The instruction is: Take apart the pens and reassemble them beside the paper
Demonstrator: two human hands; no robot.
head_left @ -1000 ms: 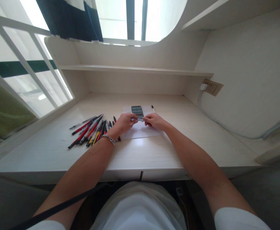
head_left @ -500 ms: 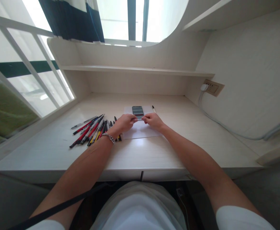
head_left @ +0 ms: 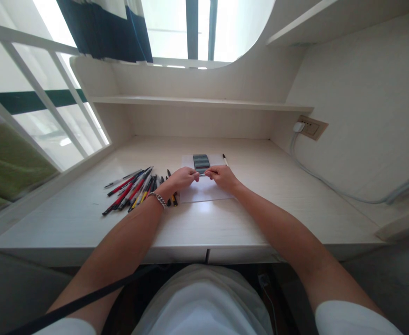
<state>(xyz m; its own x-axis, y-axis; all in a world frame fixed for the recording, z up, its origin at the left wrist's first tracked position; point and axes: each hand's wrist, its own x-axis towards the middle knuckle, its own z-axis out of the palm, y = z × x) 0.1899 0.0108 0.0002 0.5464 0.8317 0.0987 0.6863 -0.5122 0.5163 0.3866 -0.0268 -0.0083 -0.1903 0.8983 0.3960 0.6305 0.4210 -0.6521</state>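
Gripping a thin whitish stick (head_left: 202, 174) btwn them, too small to ID, L hand (head_left: 186, 177) & R hand (head_left: 223, 176) each have fingertips pinched on one end. Stick is approx. level, over the near end of a dark rectangular phone w/ screen lit (head_left: 201, 161); phone's on a white rectangular paper sheet (head_left: 207, 193), on the pale wood-grain desk (head_left: 85, 228). Slim pale pen w/ black end (head_left: 226, 161) lies just beyond R hand. Loose heap of red, black, yellow & clear plastic pens (head_left: 134, 190) is L of the sheet, near L forearm. Silver chain-link bracelet (head_left: 158, 200) on L wrist.
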